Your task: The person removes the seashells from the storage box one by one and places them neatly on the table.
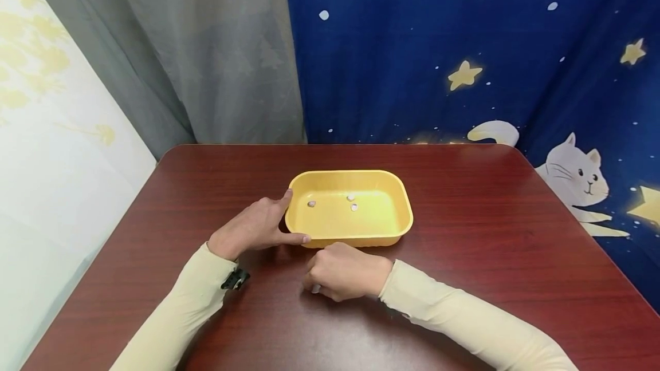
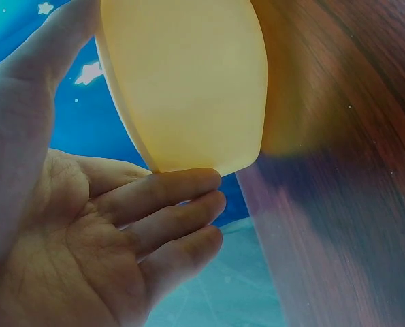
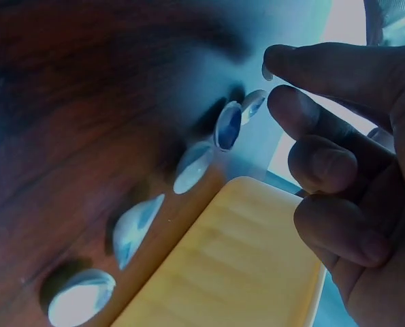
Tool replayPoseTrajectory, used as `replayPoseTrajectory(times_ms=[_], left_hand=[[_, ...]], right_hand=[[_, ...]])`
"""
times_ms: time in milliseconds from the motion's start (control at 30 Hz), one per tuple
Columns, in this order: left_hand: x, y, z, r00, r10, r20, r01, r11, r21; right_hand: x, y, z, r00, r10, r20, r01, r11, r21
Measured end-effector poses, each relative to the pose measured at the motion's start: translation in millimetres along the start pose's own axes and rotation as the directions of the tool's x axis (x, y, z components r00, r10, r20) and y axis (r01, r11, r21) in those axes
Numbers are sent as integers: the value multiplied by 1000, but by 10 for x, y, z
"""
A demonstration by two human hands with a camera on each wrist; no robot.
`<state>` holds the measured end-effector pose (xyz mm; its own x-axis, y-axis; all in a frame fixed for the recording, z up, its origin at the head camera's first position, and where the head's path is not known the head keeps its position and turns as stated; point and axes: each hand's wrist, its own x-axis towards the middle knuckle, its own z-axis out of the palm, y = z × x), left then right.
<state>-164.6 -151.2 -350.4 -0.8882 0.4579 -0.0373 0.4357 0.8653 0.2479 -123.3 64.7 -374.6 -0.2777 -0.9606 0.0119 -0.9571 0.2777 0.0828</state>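
Observation:
A yellow plastic basin (image 1: 335, 241) stands on the table, with three small shells inside, one shell (image 1: 311, 204) toward its left end. My left hand (image 1: 260, 225) spans the basin's left end, thumb on the front rim and index fingertip at the side; in the left wrist view its fingers lie fairly straight against the basin wall (image 2: 188, 88). In front of the basin my right hand (image 1: 342, 272) is low over the table. The right wrist view shows its thumb and index apart, beside a row of several shells (image 3: 193, 167) on the wood. My right hand mostly hides that row from above.
The dark red wooden table (image 1: 464, 205) extends around the basin on all sides. Behind it hang a grey curtain (image 1: 232, 62) and a blue curtain (image 1: 387, 56) with stars and a cat. A pale wall covering (image 1: 51, 147) is at the left.

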Motion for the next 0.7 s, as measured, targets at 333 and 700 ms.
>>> replayPoseTrajectory(times_ms=[333, 700], left_hand=[[-1, 6, -17, 1000, -21, 23, 21, 1000, 1], [-13, 8, 4, 1000, -5, 6, 5, 1000, -9]], right_hand=[[0, -8, 27, 1000, -7, 10, 7, 1000, -6], [-74, 59, -100, 999, -14, -38, 14, 1000, 9]])
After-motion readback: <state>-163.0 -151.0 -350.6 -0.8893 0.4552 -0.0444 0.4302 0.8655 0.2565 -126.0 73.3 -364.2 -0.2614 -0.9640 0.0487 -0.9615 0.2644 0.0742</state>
